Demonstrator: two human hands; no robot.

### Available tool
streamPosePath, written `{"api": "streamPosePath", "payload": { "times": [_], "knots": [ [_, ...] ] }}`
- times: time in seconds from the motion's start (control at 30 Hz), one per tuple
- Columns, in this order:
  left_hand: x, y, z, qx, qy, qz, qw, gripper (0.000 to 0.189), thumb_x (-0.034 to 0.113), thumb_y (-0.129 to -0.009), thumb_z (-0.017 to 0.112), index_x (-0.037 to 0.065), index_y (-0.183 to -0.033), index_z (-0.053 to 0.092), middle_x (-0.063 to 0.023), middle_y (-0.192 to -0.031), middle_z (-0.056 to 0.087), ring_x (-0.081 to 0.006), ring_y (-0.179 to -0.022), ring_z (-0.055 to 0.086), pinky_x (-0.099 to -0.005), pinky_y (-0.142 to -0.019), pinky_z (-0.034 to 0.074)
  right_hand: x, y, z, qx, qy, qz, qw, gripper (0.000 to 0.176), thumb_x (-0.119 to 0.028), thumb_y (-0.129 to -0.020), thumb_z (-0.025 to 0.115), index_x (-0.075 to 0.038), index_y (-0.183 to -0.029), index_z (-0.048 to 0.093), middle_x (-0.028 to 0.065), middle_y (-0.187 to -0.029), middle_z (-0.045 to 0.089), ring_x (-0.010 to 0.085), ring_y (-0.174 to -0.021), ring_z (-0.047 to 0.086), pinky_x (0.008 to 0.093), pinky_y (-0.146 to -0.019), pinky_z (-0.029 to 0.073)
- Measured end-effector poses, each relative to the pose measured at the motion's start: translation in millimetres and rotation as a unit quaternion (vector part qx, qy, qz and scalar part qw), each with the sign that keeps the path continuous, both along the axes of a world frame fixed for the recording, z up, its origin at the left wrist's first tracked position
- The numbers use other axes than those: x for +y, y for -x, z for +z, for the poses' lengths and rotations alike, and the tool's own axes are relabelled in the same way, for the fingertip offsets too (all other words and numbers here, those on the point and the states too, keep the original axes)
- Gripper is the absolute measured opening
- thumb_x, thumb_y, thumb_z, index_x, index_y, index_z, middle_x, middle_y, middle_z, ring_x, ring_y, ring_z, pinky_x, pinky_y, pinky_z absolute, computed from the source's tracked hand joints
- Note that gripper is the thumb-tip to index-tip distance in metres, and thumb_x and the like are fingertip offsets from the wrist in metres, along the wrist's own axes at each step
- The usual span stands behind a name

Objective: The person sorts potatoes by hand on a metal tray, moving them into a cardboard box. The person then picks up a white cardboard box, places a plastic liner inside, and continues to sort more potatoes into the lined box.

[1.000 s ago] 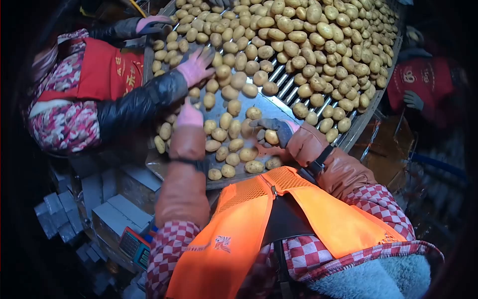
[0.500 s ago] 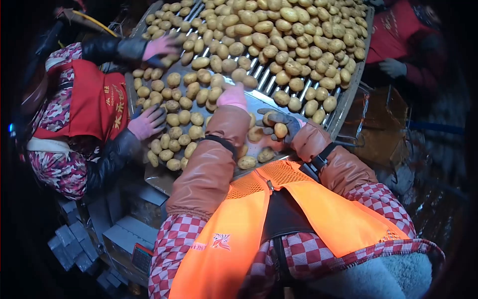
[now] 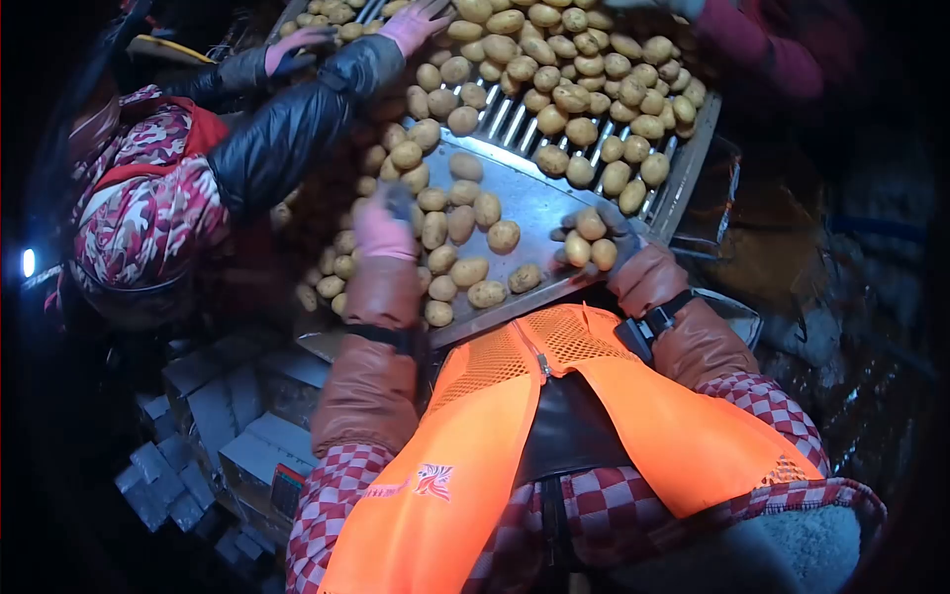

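My right hand (image 3: 619, 236), in a dark grey glove, is cupped around three potatoes (image 3: 591, 224) at the right side of the metal tray (image 3: 544, 191). My left hand (image 3: 384, 226), in a pink glove with grey fingers, is among the potatoes (image 3: 433, 230) on the tray's left side. Motion blurs its fingers, and whether it grips a potato is not visible. Several loose potatoes (image 3: 487, 294) lie between my hands, some close to the tray's near edge.
Beyond the tray, a large heap of potatoes (image 3: 584, 69) covers metal rollers (image 3: 510, 126). A co-worker's pink-gloved hand (image 3: 416, 25) reaches over from the left. Another person's sleeve (image 3: 762, 45) extends in at the upper right. Boxes (image 3: 267, 450) stand at lower left.
My left hand has moved left and nearer to me, off the tray's middle. My right hand now holds more potatoes. The left co-worker has reached farther across the heap; another person's arm reaches in.
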State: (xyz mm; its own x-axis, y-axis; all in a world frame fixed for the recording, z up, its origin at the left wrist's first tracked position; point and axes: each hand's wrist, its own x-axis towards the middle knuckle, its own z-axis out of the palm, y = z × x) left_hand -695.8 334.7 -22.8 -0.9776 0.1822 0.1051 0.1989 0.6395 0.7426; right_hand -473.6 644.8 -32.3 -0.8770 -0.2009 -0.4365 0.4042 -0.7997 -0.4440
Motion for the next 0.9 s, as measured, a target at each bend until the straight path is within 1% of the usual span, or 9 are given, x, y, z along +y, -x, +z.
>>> {"api": "streamPosePath", "payload": {
  "times": [0.1,0.2,0.23,0.3,0.43,0.53,0.63,0.77,0.9],
  "knots": [
    [-79.0,59.9,-37.0,-0.049,0.331,0.130,0.933,0.037,0.024,-0.090,0.064,0.004,-0.121,0.063,-0.0211,-0.109,0.069,-0.0355,-0.104,0.066,-0.0425,-0.092,0.050,42.5,-73.1,17.7,0.018,-0.230,-0.011,0.973,0.058,-0.054,-0.090,0.064,-0.003,-0.117,0.059,0.0133,-0.102,0.063,0.0229,-0.088,0.062,0.0381,-0.076,0.053],
    [-56.3,36.1,-4.7,-0.132,0.338,0.028,0.932,0.045,0.030,-0.090,0.064,0.010,-0.130,0.058,-0.0234,-0.119,0.065,-0.0366,-0.114,0.062,-0.0429,-0.099,0.046,107.4,-163.5,-11.5,-0.122,-0.366,-0.002,0.923,0.053,-0.048,-0.089,0.067,-0.003,-0.116,0.060,0.0101,-0.100,0.063,0.0206,-0.088,0.062,0.0349,-0.076,0.052],
    [-48.5,16.5,0.3,-0.147,0.149,-0.065,0.976,0.053,0.040,-0.089,0.065,0.013,-0.133,0.057,-0.0239,-0.126,0.061,-0.0415,-0.115,0.059,-0.0448,-0.099,0.046,130.0,-194.5,-23.7,-0.176,-0.416,0.011,0.892,0.051,-0.047,-0.089,0.068,-0.003,-0.115,0.060,0.0090,-0.099,0.063,0.0198,-0.088,0.062,0.0338,-0.075,0.051],
    [-28.0,-40.2,-9.1,0.016,0.355,-0.074,0.932,0.070,0.053,-0.082,0.068,0.018,-0.140,0.053,-0.0194,-0.140,0.049,-0.0447,-0.130,0.042,-0.0547,-0.110,0.033,156.0,-228.4,-35.8,-0.264,-0.510,-0.006,0.819,0.048,-0.043,-0.089,0.070,-0.003,-0.115,0.060,0.0068,-0.097,0.064,0.0183,-0.088,0.062,0.0317,-0.075,0.051],
    [-39.1,-95.4,-1.4,0.073,0.323,-0.117,0.936,0.054,0.037,-0.081,0.074,0.013,-0.128,0.061,-0.0204,-0.131,0.055,-0.0435,-0.127,0.044,-0.0523,-0.108,0.037,152.2,-196.0,-35.8,-0.230,-0.520,-0.191,0.801,0.053,-0.029,-0.095,0.065,-0.007,-0.141,0.050,0.0051,-0.111,0.067,0.0165,-0.094,0.063,0.0302,-0.077,0.052],
    [-45.1,-95.1,15.1,-0.172,0.381,0.006,0.909,0.045,0.028,-0.079,0.071,0.016,-0.122,0.063,-0.0137,-0.131,0.055,-0.0373,-0.126,0.048,-0.0494,-0.105,0.039,99.5,-89.1,-2.9,-0.158,-0.367,-0.129,0.908,0.045,-0.027,-0.095,0.066,-0.008,-0.135,0.056,0.0038,-0.108,0.068,0.0137,-0.089,0.065,0.0274,-0.074,0.053],
    [-18.4,-88.2,36.7,-0.128,0.434,-0.040,0.891,0.041,0.021,-0.078,0.069,0.019,-0.119,0.064,-0.0115,-0.128,0.057,-0.0348,-0.123,0.051,-0.0467,-0.099,0.044,38.9,6.8,35.2,-0.111,-0.422,-0.039,0.899,0.038,-0.023,-0.093,0.067,-0.004,-0.126,0.062,0.0057,-0.101,0.069,0.0122,-0.083,0.065,0.0249,-0.071,0.053],
    [8.2,-87.1,3.4,0.125,0.259,-0.189,0.939,0.040,0.039,-0.079,0.070,0.020,-0.114,0.068,-0.0110,-0.122,0.060,-0.0331,-0.119,0.054,-0.0494,-0.108,0.034,-1.9,104.2,6.0,0.239,-0.656,0.039,0.715,0.036,-0.021,-0.092,0.067,-0.009,-0.125,0.065,0.0096,-0.104,0.071,0.0187,-0.091,0.068,0.0306,-0.081,0.054],
    [-35.8,-86.5,-18.1,0.094,0.265,-0.136,0.950,0.046,0.047,-0.077,0.070,0.019,-0.114,0.069,-0.0077,-0.126,0.059,-0.0310,-0.123,0.052,-0.0555,-0.113,0.022,-1.7,174.7,8.3,0.236,-0.743,0.039,0.625,0.045,-0.033,-0.085,0.073,-0.012,-0.124,0.065,0.0155,-0.111,0.068,0.0295,-0.102,0.065,0.0370,-0.089,0.052]
  ]
}}
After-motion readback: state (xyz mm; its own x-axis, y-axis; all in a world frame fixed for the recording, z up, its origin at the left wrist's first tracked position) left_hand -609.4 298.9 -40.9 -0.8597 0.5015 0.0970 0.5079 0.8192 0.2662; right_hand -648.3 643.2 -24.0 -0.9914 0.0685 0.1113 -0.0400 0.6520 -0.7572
